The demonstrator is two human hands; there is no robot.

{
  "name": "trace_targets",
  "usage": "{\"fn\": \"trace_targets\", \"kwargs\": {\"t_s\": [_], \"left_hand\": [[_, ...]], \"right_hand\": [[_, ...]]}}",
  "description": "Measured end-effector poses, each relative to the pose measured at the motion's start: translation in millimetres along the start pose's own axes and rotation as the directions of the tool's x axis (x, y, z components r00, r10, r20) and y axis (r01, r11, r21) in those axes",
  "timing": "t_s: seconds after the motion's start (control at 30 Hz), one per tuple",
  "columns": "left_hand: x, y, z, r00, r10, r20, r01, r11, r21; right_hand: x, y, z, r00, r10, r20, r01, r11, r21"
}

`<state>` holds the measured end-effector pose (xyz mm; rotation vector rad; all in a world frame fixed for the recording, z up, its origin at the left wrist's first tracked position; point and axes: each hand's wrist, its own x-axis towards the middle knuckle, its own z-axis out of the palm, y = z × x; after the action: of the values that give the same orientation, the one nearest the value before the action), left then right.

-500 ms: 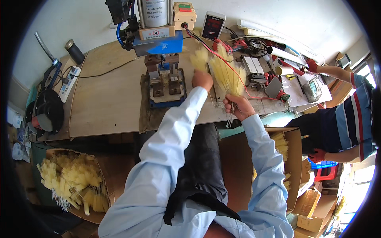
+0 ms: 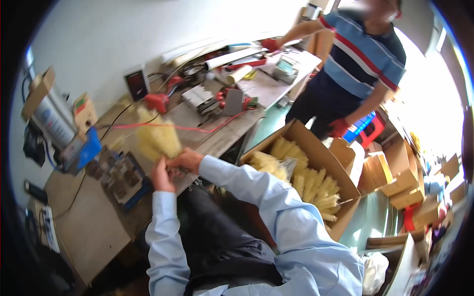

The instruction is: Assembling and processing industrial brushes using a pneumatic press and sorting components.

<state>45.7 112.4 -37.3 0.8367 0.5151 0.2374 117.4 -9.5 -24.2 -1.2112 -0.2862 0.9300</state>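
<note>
Both hands close together, the left hand [image 2: 163, 176] just beside the right hand [image 2: 185, 160]: held up one bundle of pale yellow brushes [image 2: 160, 138] near the front edge of the bench [image 2: 94, 222]. Pinched the lower ends with the right, fingers bent inward. Set the left against the same lower ends, fingers upward and partly curled; could not tell, because of blur and overlap, gripping from mere touching there. Slanted the bristled part up and away, toward the wall.

Saw to the left of the bundle a metal fixture [image 2: 121, 180] on the bench, near a press [image 2: 54, 123] with a pale cylinder and a blue block [image 2: 89, 148]. Saw past the bundle a red cable [image 2: 212, 129] across the bench, with a dark-faced display [image 2: 137, 85] and a pale metal plate [image 2: 198, 97] farther back. Found on the right an open cardboard box [image 2: 346, 217] with many more yellow brushes [image 2: 311, 185] inside. Saw beyond the box a co-worker [image 2: 355, 59] in a striped shirt, one red-gloved hand [image 2: 270, 45] at the bench's far end, the other lowered.
</note>
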Motion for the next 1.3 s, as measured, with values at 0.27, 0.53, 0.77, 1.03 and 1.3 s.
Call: {"fn": "trace_targets", "kwargs": {"t_s": [0.27, 0.53, 0.77, 1.03, 1.3], "left_hand": [[-21, 7, 12, 0.984, 0.132, -0.123, -0.114, 0.982, 0.149], [-11, 0, -8, 0.994, 0.053, 0.099, -0.085, 0.932, 0.353], [12, 14, -27, 0.977, 0.163, -0.138, -0.156, 0.986, 0.062], [22, 3, -7, 0.961, 0.248, -0.123, -0.256, 0.965, -0.056], [6, 58, -3, 0.966, 0.251, 0.056, -0.238, 0.956, -0.172]], "right_hand": [[-30, -11, 20, 1.0, 0.015, -0.021, -0.012, 0.99, 0.14], [-32, -17, 4, 0.992, 0.125, 0.006, -0.125, 0.985, 0.115], [-41, -7, 1, 0.981, 0.193, 0.032, -0.195, 0.971, 0.14], [-38, 1, 7, 0.99, 0.142, -0.022, -0.142, 0.99, 0.012], [-81, -2, -23, 0.973, 0.176, 0.152, -0.158, 0.98, -0.122]]}}
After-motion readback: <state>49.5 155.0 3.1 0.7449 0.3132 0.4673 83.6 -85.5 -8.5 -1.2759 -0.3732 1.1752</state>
